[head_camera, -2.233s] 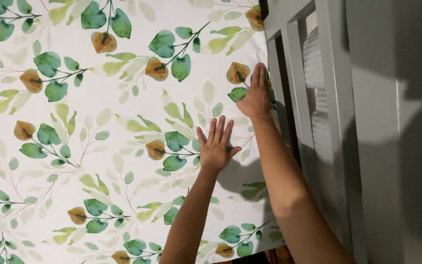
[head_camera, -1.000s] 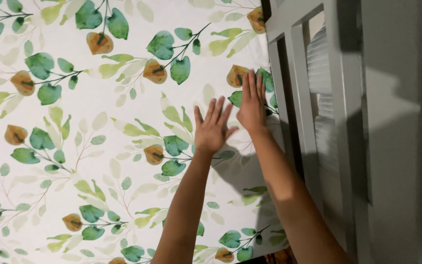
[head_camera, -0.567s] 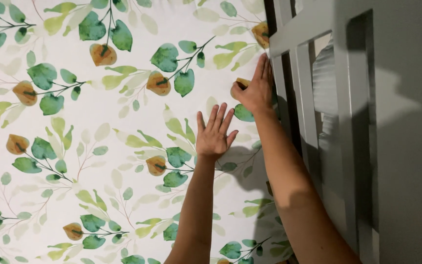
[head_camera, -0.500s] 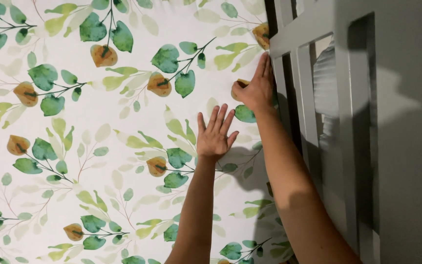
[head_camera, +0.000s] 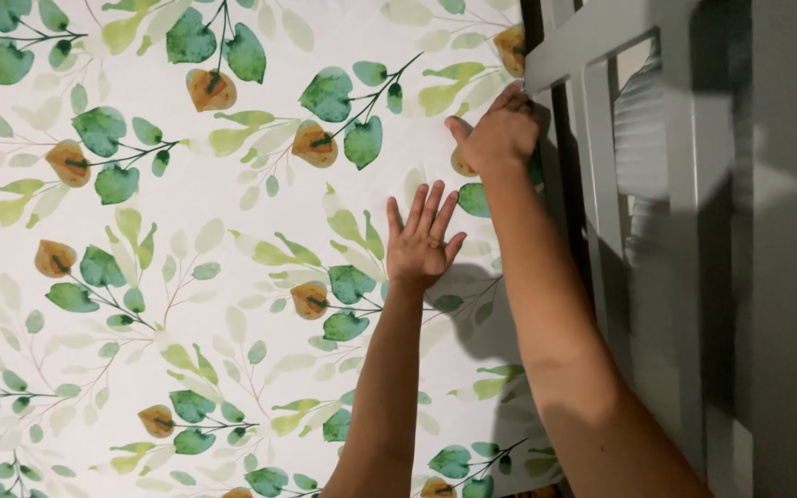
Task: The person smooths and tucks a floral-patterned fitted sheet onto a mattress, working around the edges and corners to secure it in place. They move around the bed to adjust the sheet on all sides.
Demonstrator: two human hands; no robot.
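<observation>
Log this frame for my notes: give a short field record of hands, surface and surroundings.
surface: white sheet printed with green and ochre leaves
left hand: flat on the sheet, fingers spread
right hand: curled at the sheet's edge beside the rail
beside: grey wooden slatted frame, upright along the sheet's right edge

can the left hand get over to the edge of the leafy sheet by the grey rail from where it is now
Probably yes. The left hand lies flat and open on the leaf-print sheet, with bare sheet between it and the grey rail. Only the right hand, pressing at that edge higher up, crowds the way.
</observation>
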